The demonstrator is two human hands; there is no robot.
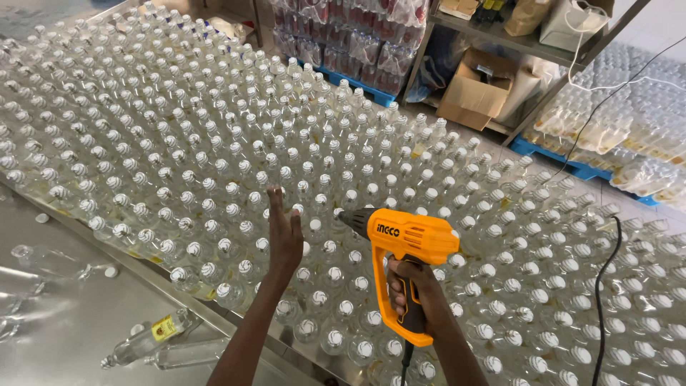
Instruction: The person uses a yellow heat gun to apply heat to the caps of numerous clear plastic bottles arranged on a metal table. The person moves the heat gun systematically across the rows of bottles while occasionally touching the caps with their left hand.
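One heat gun [404,246] in right hand [414,286], hundreds of bottles [214,164]

You've got bright, even daylight, strongest from the upper right, where the floor [664,28] blows out. Soft shadows only. Specular glints sit on the clear bottles [214,164] and the steel table [71,336] at its near-left edge. Focus is sharp centre frame; wide-angle stretch shows at the corners.
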